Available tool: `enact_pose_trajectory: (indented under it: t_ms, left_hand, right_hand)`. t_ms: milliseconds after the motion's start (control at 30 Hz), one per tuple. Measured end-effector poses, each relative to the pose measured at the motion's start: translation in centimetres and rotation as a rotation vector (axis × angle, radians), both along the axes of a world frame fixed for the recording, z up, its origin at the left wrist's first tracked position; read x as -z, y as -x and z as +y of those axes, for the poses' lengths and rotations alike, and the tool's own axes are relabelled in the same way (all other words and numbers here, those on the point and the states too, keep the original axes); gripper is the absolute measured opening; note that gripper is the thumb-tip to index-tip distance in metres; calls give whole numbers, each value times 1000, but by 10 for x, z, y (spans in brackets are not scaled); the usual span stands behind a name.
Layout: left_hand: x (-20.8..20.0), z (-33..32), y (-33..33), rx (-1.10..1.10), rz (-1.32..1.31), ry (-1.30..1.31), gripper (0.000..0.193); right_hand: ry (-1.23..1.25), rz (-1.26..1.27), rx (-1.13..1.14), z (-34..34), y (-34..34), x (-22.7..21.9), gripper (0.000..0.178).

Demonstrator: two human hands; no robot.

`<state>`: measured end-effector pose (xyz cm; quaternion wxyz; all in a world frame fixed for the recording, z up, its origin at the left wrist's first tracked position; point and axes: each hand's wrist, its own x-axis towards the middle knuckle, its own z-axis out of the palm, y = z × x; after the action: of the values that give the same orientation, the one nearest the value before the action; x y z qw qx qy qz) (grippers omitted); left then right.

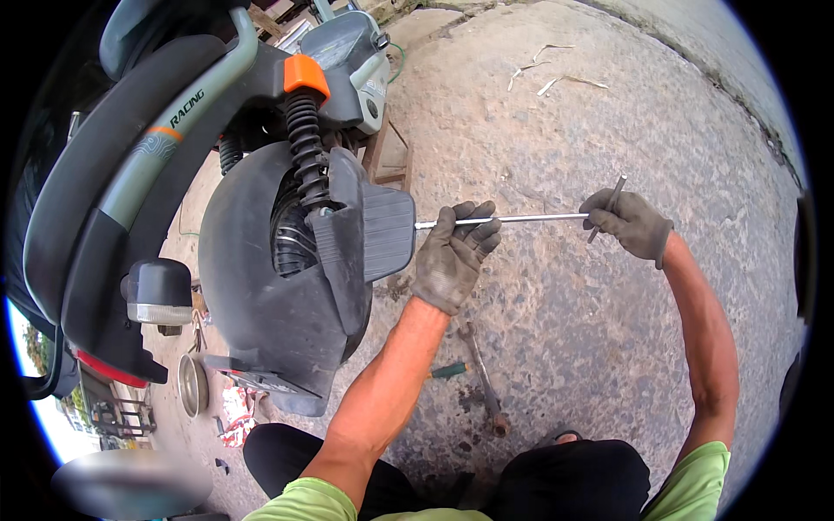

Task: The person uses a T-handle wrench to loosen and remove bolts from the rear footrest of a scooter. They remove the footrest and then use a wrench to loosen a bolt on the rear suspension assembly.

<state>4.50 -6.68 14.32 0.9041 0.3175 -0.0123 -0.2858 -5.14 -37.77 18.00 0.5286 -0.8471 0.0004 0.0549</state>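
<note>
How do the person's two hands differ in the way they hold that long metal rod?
The left hand grips the long metal rod along its shaft, nearer the scooter's rear wheel; the right hand closes on the rod's far end, around a short crossbar. The left forearm rises straight from below, while the right arm bends sharply at the elbow. Both wear dirty grey work gloves and are shut on the same rod.

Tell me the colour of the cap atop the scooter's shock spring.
Orange cap, clearest in the head view.
</note>
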Motion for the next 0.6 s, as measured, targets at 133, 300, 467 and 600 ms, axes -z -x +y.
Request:
enact_pose_trajectory:
  t_ms: [133,300,467,600]
  left_hand:
    - [-2,-2,4,-49,27,-72,39]
    - [6,0,-2,-32,-9,3,38]
    - [4,4,-2,-39,-16,-73,37]
    - [2,-3,1,-24,-15,-52,36]
  right_hand:
    - [232,-178,37,5,6,5,20]
    - [555,-699,93,8,8,22,19]
    - [340,-313,277,23,25,25,28]
    - [-586,504,458,-6,30,17,45]
